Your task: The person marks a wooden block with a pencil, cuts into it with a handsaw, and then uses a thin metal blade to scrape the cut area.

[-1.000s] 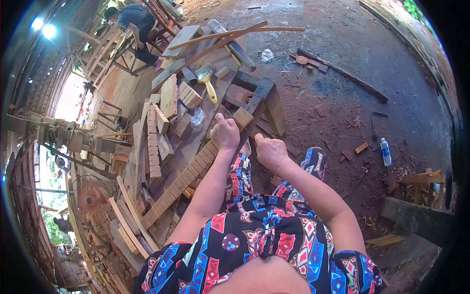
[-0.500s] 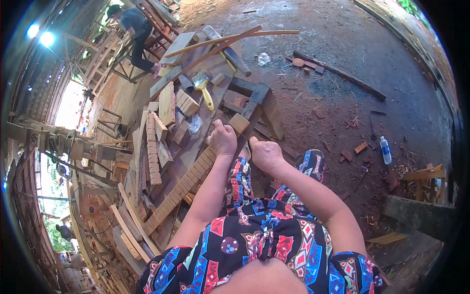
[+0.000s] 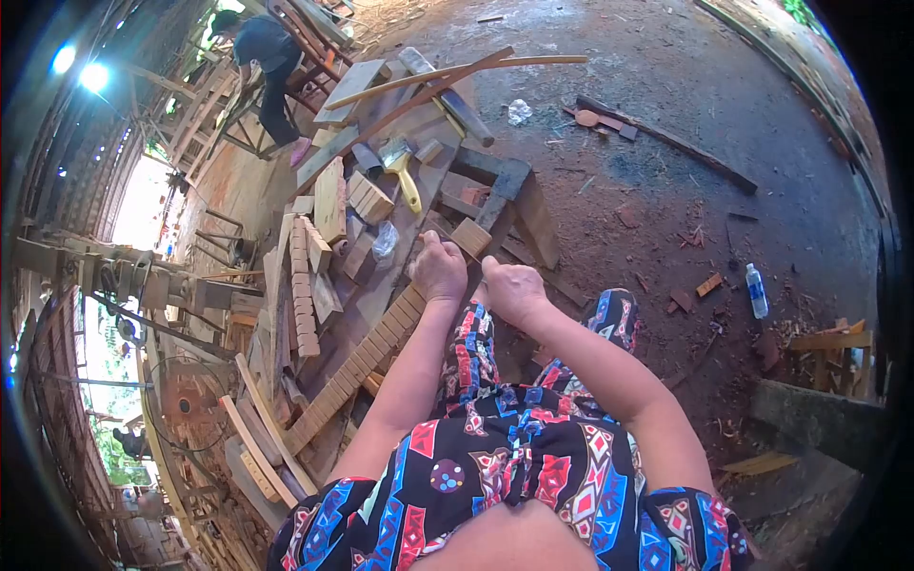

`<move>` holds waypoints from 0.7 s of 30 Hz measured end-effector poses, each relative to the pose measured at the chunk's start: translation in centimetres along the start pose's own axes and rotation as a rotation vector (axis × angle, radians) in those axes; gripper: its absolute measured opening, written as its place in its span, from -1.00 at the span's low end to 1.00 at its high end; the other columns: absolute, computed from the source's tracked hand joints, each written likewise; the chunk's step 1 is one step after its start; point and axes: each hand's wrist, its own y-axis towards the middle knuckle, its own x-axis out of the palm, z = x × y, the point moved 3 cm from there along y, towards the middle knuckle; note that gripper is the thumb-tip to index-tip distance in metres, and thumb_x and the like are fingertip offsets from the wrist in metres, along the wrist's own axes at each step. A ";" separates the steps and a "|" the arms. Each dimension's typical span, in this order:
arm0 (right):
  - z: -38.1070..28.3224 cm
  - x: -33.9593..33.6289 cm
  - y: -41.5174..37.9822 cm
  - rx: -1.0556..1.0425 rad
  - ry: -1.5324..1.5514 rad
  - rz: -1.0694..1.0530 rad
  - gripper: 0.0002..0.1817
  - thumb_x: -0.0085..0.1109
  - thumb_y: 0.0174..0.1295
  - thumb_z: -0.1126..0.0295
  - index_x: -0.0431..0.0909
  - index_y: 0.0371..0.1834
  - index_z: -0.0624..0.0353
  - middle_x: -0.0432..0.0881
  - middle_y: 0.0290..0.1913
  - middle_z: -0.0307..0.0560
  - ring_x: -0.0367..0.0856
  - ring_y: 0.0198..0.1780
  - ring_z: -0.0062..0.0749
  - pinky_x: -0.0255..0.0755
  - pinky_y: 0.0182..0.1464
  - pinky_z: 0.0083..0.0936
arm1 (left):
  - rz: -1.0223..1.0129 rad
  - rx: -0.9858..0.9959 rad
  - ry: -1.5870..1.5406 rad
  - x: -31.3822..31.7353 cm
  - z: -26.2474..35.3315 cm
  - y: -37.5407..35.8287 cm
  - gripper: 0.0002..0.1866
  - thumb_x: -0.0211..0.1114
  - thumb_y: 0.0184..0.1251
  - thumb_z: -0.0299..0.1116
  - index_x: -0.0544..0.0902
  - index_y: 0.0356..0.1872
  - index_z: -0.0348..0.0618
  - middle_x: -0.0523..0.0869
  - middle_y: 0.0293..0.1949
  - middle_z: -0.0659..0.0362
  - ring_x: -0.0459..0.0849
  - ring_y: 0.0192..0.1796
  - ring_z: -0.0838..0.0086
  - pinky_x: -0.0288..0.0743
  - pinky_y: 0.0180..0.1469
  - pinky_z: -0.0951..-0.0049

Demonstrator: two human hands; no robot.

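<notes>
My left hand [image 3: 439, 269] is closed in a fist over the far end of a long row of small wooden blocks [image 3: 354, 360] on the workbench. Just beyond its knuckles sits a square-ended wooden block [image 3: 470, 237]. Close by on the right, my right hand [image 3: 514, 288] is also closed, near the bench edge above my knees. What lies inside either fist is hidden by the fingers. A paintbrush [image 3: 405, 176] with a yellow handle and a crumpled clear plastic bag [image 3: 385, 240] lie on the bench past my left hand.
A second row of blocks [image 3: 304, 300] and several loose wood pieces [image 3: 330, 200] cover the bench. Two long strips [image 3: 447, 86] cross at its far end. A water bottle [image 3: 756, 291] and wood scraps lie on the floor. Another person [image 3: 267, 57] works at far left.
Both hands stay close together, with only a slight shift at the block. The whole view has moved slightly to the right. The person at far left has bent a little.
</notes>
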 end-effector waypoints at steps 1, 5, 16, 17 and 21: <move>0.0 0.0 0.0 -0.002 0.004 0.004 -0.88 0.05 0.11 0.46 0.42 -0.31 0.26 0.65 -0.45 0.23 0.70 -0.33 0.05 0.55 -0.29 -0.12 | -0.016 -0.014 0.000 -0.1 0.1 0.0 -0.83 -0.02 0.23 -0.33 0.44 -0.26 -0.20 0.68 -0.46 -0.12 0.68 -0.36 -0.01 0.42 -0.19 -0.06; 0.9 -0.4 -2.5 0.007 -0.016 -0.020 -0.89 0.02 0.11 0.48 0.42 -0.31 0.27 0.65 -0.44 0.24 0.71 -0.32 0.03 0.56 -0.31 -0.14 | -0.017 -0.015 -0.008 0.3 -0.1 0.1 -0.84 -0.01 0.23 -0.34 0.43 -0.28 -0.19 0.68 -0.46 -0.10 0.68 -0.37 -0.01 0.42 -0.20 -0.05; 0.4 0.2 -0.5 0.038 0.006 -0.043 -0.87 0.02 0.11 0.49 0.40 -0.27 0.24 0.67 -0.41 0.22 0.71 -0.29 0.03 0.56 -0.27 -0.14 | -0.006 0.013 0.017 0.4 -0.2 0.0 -0.83 -0.01 0.23 -0.34 0.44 -0.24 -0.20 0.69 -0.44 -0.10 0.68 -0.35 0.00 0.44 -0.18 -0.03; 0.6 -0.1 -0.8 0.036 0.002 -0.041 -0.87 0.02 0.11 0.49 0.40 -0.27 0.24 0.67 -0.41 0.22 0.71 -0.29 0.03 0.56 -0.27 -0.14 | -0.018 -0.004 0.025 0.4 -0.1 0.0 -0.82 -0.01 0.23 -0.34 0.44 -0.24 -0.20 0.69 -0.43 -0.09 0.68 -0.35 0.01 0.44 -0.18 -0.03; 1.1 -1.2 -4.4 0.041 0.000 -0.042 -0.87 0.02 0.12 0.49 0.40 -0.27 0.25 0.66 -0.41 0.22 0.71 -0.29 0.03 0.56 -0.29 -0.14 | -0.042 -0.011 0.028 0.2 0.0 0.2 -0.81 -0.01 0.24 -0.33 0.44 -0.23 -0.20 0.69 -0.44 -0.09 0.69 -0.36 0.02 0.45 -0.21 -0.02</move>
